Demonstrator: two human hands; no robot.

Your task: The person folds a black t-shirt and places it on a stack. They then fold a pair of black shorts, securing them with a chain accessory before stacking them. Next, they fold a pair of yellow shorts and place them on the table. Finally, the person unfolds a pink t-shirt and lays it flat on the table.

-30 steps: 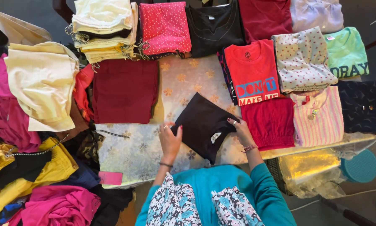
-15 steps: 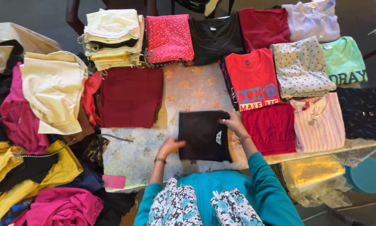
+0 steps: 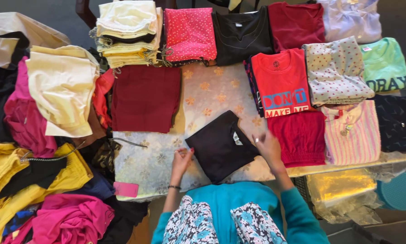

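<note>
The folded black garment [image 3: 221, 147] lies between my hands: left hand [image 3: 181, 163] at its nine o'clock, right hand [image 3: 269, 148] at three, both open, touching its edges.

pink garment [image 3: 72, 221] cut off below; lilac top [image 3: 349, 18] cut off above.

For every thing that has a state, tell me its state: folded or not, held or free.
black garment: folded, flat, lying askew on the table.
left hand: open, fingertips at the garment's left corner.
right hand: open, at its right edge.
dark red garment: folded, free.
yellow clothes: unfolded heap.
</note>
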